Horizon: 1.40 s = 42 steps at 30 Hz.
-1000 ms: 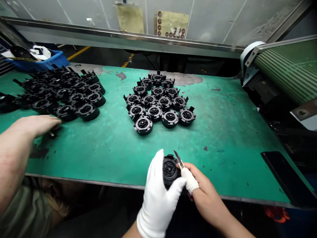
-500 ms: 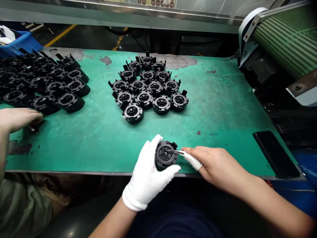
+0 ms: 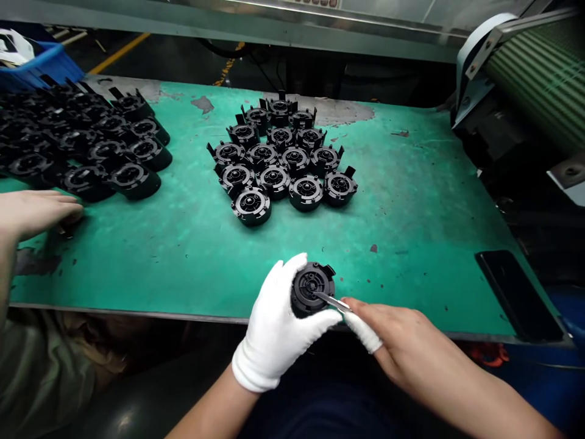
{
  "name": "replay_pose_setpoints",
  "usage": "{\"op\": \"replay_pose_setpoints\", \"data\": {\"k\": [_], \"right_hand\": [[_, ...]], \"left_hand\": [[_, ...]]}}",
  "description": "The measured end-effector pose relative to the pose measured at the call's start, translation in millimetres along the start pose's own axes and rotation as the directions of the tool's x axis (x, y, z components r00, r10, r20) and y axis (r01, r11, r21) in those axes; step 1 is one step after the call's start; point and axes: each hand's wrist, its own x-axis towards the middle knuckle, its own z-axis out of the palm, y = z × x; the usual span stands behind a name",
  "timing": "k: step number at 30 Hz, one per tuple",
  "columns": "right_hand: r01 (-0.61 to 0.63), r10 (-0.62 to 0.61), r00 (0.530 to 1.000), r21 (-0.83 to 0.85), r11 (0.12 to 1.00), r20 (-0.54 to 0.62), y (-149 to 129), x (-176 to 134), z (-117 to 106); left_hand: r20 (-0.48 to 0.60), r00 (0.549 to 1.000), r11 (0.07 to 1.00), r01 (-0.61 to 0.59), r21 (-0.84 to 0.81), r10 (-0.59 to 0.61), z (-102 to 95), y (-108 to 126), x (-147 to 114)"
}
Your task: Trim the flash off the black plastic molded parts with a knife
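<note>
Head view only: the white-gloved left hand (image 3: 278, 326) gripped the round black plastic housing (image 3: 312, 289) just above the near edge of the green bench mat (image 3: 411, 231), open face turned up toward the camera. The bare right hand (image 3: 402, 335), forefinger wrapped in white tape, pinched a thin metal blade (image 3: 333, 301), tip now resting on the housing's inner face near the hub. Half a second before, the blade came in level from the right rim; a second before, it pointed up, clear of the part. So the blade had gone from idle to working inside the part, probably trimming flash. The cluster of finished-looking black housings (image 3: 283, 158) at mid-mat was unchanged. A co-worker's bare hand (image 3: 34, 210) lay flat by the larger pile of black housings (image 3: 86, 146) at left, hardly moved. Dark flat phone-like slab (image 3: 516, 292) at the right edge.
</note>
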Motion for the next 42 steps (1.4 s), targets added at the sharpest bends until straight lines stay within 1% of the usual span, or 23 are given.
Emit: {"op": "replay_pose_setpoints", "data": {"k": [3, 5, 6, 8, 10, 11, 13, 15, 17, 19, 21, 22, 24, 26, 27, 29, 30, 31, 33, 35, 38, 40, 42], "right_hand": [[0.029, -0.028, 0.994, 0.007, 1.0, -0.102, 1.4, -3.2, 4.1], [0.011, -0.017, 0.986, -0.037, 0.999, -0.167, 2.4, -4.6, 8.7], [-0.012, 0.0, 0.983, -0.067, 0.998, -0.182, 2.6, -5.0, 11.3], [-0.056, 0.037, 0.985, -0.111, 0.992, -0.169, 2.0, -5.6, 14.8], [-0.067, 0.054, 0.99, -0.093, 0.993, -0.131, 0.2, -5.8, 13.9], [-0.055, 0.048, 0.993, -0.058, 0.997, -0.11, -1.2, -5.7, 11.6], [-0.017, 0.022, 0.997, 0.068, 0.998, -0.075, -5.3, -4.6, 5.9], [-0.002, 0.027, 0.995, 0.248, 0.969, -0.097, -11.5, -1.1, 4.0], [-0.001, 0.08, 0.984, 0.445, 0.896, -0.158, -19.1, 6.4, 9.9], [0.005, 0.161, 0.961, 0.597, 0.802, -0.225, -25.4, 18.4, 20.9], [-0.005, 0.241, 0.935, 0.668, 0.744, -0.261, -27.2, 33.5, 28.6], [-0.014, 0.273, 0.919, 0.67, 0.743, -0.283, -25.7, 40.9, 28.7], [-0.006, 0.269, 0.905, 0.62, 0.784, -0.331, -18.0, 51.9, 20.6], [0.052, 0.167, 0.915, 0.518, 0.854, -0.368, -7.2, 53.7, 5.2], [0.088, 0.099, 0.922, 0.45, 0.888, -0.375, -2.1, 50.6, -2.8], [0.119, -0.012, 0.937, 0.287, 0.951, -0.349, 5.2, 38.7, -15.0], [0.107, -0.041, 0.947, 0.194, 0.975, -0.319, 7.2, 31.4, -18.3], [0.081, -0.05, 0.958, 0.103, 0.991, -0.281, 8.3, 24.3, -19.7], [0.006, -0.018, 0.978, -0.059, 0.998, -0.206, 8.4, 13.1, -17.8], [-0.052, 0.025, 0.987, -0.176, 0.983, -0.156, 6.9, 7.1, -13.3], [-0.091, 0.059, 0.989, -0.242, 0.966, -0.137, 3.7, 3.9, -8.3], [-0.081, 0.056, 0.991, -0.21, 0.974, -0.12, 1.3, 2.6, -6.0], [-0.065, 0.051, 0.994, -0.144, 0.987, -0.099, -1.4, 1.0, -2.5]], "left_hand": [[-0.003, 1.0, 1.0, 0.001, -0.015, -0.001, 1.0, -0.3, -0.4], [0.001, 1.0, 1.0, -0.001, -0.022, 0.001, 1.4, 0.1, -0.7], [0.001, 1.0, 1.0, -0.003, -0.022, 0.003, 1.5, 0.5, -0.8], [-0.01, 1.0, 1.0, -0.007, -0.021, 0.007, 1.4, 1.1, -0.8], [-0.025, 1.0, 1.0, -0.008, -0.025, 0.007, 1.6, 1.2, -0.5], [-0.03, 1.0, 1.0, -0.005, -0.029, 0.004, 2.1, 0.8, -0.2], [-0.04, 0.999, 0.999, 0.006, -0.039, -0.007, 4.7, -0.8, -0.1], [-0.073, 0.997, 0.998, 0.018, -0.061, -0.023, 9.3, -2.2, -1.9], [-0.124, 0.992, 0.996, 0.024, -0.089, -0.035, 14.6, -1.1, -8.4], [-0.157, 0.986, 0.995, 0.041, -0.093, -0.056, 18.6, 4.2, -21.8], [-0.146, 0.985, 0.995, 0.087, -0.047, -0.093, 20.2, 13.4, -41.7], [-0.125, 0.986, 0.994, 0.108, -0.018, -0.109, 19.9, 18.6, -52.7], [-0.048, 0.99, 0.991, 0.13, 0.019, -0.129, 17.7, 28.2, -72.1], [0.006, 0.99, 0.99, 0.14, -0.001, -0.14, 14.3, 33.8, -81.2], [-0.002, 0.99, 0.989, 0.143, -0.026, -0.143, 12.5, 34.5, -79.9], [-0.065, 0.988, 0.988, 0.138, -0.072, -0.143, 8.5, 31.2, -65.7], [-0.088, 0.988, 0.989, 0.122, -0.088, -0.129, 6.1, 27.5, -54.0], [-0.083, 0.99, 0.99, 0.103, -0.096, -0.111, 3.3, 22.6, -40.6], [0.014, 0.998, 0.994, 0.061, -0.094, -0.06, -3.0, 11.2, -13.8], [0.115, 0.993, 0.996, 0.026, -0.085, -0.016, -8.6, 1.1, 6.8], [0.181, 0.983, 0.996, 0.015, -0.092, 0.001, -13.2, -6.1, 20.4], [0.189, 0.982, 0.992, 0.036, -0.121, -0.012, -14.1, -5.6, 21.0], [0.191, 0.981, 0.988, 0.06, -0.143, -0.032, -13.9, -2.7, 19.2]]}}
